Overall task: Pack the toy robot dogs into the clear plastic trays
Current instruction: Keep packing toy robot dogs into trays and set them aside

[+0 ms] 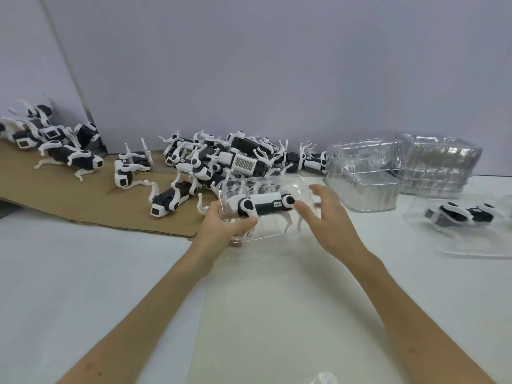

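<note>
Gripping the left end of the clear tray (302, 187), the left hand (221, 226) holds it at mid-frame. The toy dog (266, 205) lies inside, its long axis running left to right. The right hand (329, 217), fingers loosely spread, has its thumb at the dog's right end.

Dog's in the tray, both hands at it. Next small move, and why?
Probably press the toy robot dog down with the right hand until it seats. The left hand grips the clear tray at its left end, steadying it. The right hand is open with its fingers at the dog's rear, so the dog seems placed but not yet pushed home.
</note>
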